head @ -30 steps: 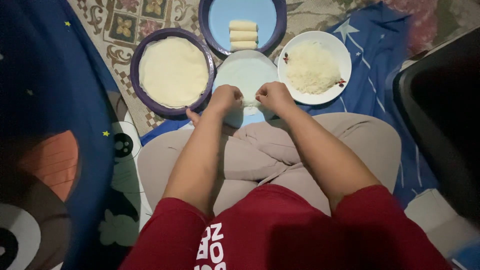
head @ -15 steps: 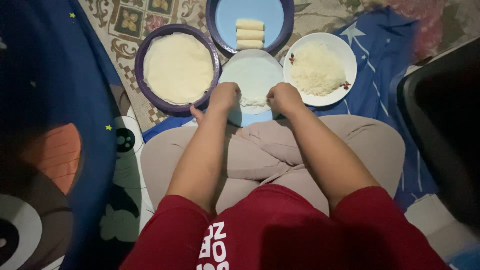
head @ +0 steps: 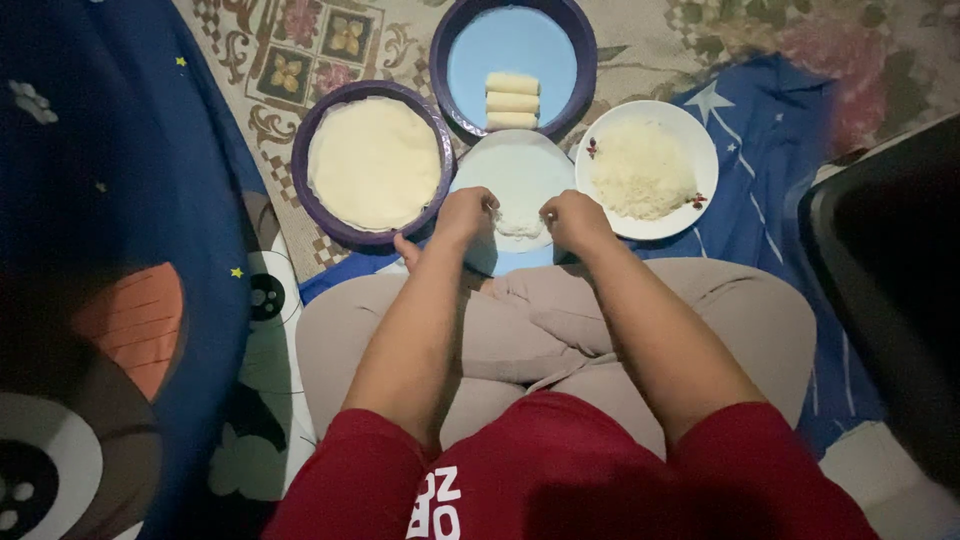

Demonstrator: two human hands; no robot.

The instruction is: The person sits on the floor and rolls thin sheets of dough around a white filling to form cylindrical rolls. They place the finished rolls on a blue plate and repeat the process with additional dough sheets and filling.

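A person sits cross-legged on the floor, both hands working at the near edge of a thin, round, pale wrapper sheet (head: 520, 175) spread on a light blue plate (head: 505, 260) just in front of the knees. The left hand (head: 465, 213) and the right hand (head: 575, 218) have their fingers curled down, pinching the near rim of the sheet on either side of a small heap of white shredded filling (head: 518, 224) that lies between them. To the left, a purple-rimmed round tray (head: 300, 165) holds a stack of flat cream-coloured wrappers (head: 373, 163). Farther away, a second purple-rimmed tray with a blue base (head: 480, 50) carries three finished pale rolls (head: 512, 99) side by side. To the right stands a white round bowl (head: 700, 150) of white shredded filling (head: 640, 168).
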